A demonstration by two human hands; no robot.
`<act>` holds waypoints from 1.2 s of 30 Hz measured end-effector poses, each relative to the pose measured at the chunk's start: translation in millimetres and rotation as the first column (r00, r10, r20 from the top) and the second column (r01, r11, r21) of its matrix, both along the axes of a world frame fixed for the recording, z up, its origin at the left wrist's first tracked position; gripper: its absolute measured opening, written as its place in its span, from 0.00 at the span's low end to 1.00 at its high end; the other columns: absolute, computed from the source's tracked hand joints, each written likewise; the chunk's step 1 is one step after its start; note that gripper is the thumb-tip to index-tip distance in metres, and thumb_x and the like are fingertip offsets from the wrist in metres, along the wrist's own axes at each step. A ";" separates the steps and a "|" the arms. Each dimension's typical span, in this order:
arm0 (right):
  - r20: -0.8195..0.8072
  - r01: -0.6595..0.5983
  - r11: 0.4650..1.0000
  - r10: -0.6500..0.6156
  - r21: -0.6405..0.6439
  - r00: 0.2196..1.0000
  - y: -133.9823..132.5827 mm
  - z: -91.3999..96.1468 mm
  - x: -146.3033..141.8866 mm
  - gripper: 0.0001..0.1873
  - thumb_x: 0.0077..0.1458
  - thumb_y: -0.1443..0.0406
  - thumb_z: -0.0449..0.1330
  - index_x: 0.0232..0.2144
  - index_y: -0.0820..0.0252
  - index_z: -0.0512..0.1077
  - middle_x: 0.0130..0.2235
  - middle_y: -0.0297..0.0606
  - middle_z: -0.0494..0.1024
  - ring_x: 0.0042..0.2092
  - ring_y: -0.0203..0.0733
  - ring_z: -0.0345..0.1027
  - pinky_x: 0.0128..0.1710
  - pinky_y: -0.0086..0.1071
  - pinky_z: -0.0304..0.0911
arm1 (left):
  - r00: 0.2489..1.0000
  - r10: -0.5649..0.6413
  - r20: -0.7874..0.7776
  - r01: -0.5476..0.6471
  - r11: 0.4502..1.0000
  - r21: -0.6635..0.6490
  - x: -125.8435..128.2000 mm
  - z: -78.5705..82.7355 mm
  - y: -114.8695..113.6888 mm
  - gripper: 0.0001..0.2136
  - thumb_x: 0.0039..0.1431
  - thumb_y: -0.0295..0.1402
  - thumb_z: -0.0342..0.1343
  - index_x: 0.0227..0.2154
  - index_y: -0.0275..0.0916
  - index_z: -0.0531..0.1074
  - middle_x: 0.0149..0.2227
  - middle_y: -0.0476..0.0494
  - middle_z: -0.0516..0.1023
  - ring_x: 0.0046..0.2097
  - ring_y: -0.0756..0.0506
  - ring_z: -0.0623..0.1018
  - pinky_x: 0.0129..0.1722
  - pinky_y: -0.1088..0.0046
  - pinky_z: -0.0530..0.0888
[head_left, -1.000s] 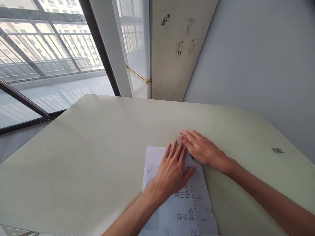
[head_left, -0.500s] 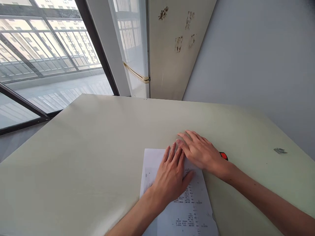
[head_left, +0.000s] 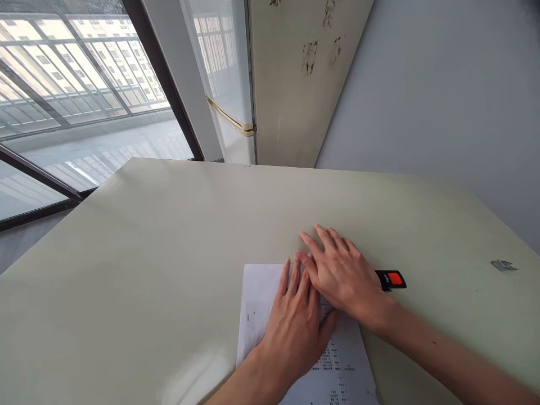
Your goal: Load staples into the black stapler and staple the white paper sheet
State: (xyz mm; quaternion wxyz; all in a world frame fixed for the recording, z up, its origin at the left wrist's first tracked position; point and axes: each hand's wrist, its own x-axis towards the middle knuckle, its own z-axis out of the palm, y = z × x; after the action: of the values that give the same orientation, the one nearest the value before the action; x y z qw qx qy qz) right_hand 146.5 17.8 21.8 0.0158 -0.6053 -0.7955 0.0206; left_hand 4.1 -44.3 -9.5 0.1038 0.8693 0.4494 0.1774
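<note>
Printed sheets of paper (head_left: 264, 284) lie on the table near its front edge. My left hand (head_left: 295, 326) rests flat on the paper, fingers stretched out and thumb apart. Just right of it, my right hand (head_left: 341, 270) spreads over the paper's top right corner, its thumb touching or very near the left fingers. From under the right side of that hand sticks out a black object with an orange-red patch (head_left: 394, 279), perhaps the end of a stapler. The rest of it is hidden by the hand.
The pale table (head_left: 169, 236) reaches back to a refrigerator (head_left: 287, 112) and a grey wall (head_left: 442, 84). A small grey scrap (head_left: 503, 265) lies at the right. Glass balcony doors (head_left: 84, 124) stand at the left.
The view has shifted slightly. More of the black and orange-red object shows beside my right hand. Both hands stay spread over the paper, the right fingers a little more fanned.
</note>
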 end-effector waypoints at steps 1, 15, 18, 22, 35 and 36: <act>-0.005 0.008 1.000 -0.008 0.006 1.000 -0.2 -0.6 -0.7 0.31 0.73 0.51 0.44 0.68 0.58 0.67 0.70 0.53 0.65 0.69 0.66 0.59 0.64 0.59 0.61 | 1.000 -0.001 -0.002 0.001 1.000 -0.001 -0.4 0.1 0.0 0.35 0.75 0.45 0.46 0.74 0.30 0.43 0.75 0.29 0.52 0.76 0.33 0.43 0.74 0.46 0.55; -0.206 -0.055 0.993 0.075 0.102 0.976 -5.6 1.8 10.6 0.32 0.76 0.51 0.37 0.63 0.59 0.72 0.63 0.49 0.76 0.63 0.55 0.70 0.63 0.50 0.63 | 0.998 -0.010 0.060 0.012 0.999 -0.038 -3.0 0.7 0.9 0.33 0.73 0.41 0.49 0.73 0.34 0.45 0.74 0.32 0.56 0.77 0.35 0.47 0.74 0.46 0.55; -0.403 -0.024 0.990 0.079 0.139 0.912 -10.2 7.7 20.7 0.31 0.76 0.54 0.35 0.60 0.58 0.72 0.61 0.44 0.78 0.61 0.51 0.72 0.62 0.47 0.65 | 0.998 -0.007 0.063 0.010 0.999 -0.042 -7.8 0.2 2.6 0.31 0.73 0.40 0.49 0.72 0.35 0.48 0.73 0.32 0.60 0.76 0.34 0.52 0.73 0.45 0.56; -0.552 0.076 0.978 0.045 0.194 0.833 -27.6 15.8 36.1 0.28 0.75 0.55 0.37 0.60 0.55 0.70 0.60 0.44 0.78 0.62 0.52 0.70 0.61 0.49 0.65 | 0.996 0.007 0.089 -0.006 1.000 -0.013 -19.9 -0.1 5.8 0.25 0.75 0.37 0.45 0.71 0.40 0.52 0.71 0.36 0.64 0.75 0.37 0.57 0.73 0.45 0.57; -0.514 -0.243 0.934 0.348 0.261 0.784 -130.5 10.8 61.1 0.11 0.70 0.68 0.54 0.50 0.50 0.71 0.44 0.38 0.83 0.42 0.44 0.80 0.42 0.37 0.75 | 0.993 0.091 0.070 -0.087 0.995 -0.047 -99.5 22.8 -29.3 0.24 0.76 0.41 0.44 0.71 0.48 0.53 0.72 0.43 0.63 0.75 0.41 0.57 0.74 0.49 0.57; -0.529 -0.268 0.937 0.348 0.225 0.774 -136.4 9.8 61.4 0.10 0.70 0.68 0.53 0.49 0.50 0.71 0.42 0.37 0.83 0.39 0.43 0.80 0.39 0.35 0.75 | 0.992 0.119 0.048 -0.118 0.993 -0.018 -109.4 23.6 -31.0 0.24 0.76 0.43 0.45 0.70 0.48 0.56 0.72 0.43 0.64 0.75 0.39 0.57 0.74 0.46 0.56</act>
State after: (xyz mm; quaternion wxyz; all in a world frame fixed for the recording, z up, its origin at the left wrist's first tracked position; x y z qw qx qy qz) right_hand 207.9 -118.6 31.6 0.2868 -0.4309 -0.8432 0.1452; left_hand -105.3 -75.2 14.2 0.1106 0.8357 0.4989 0.2009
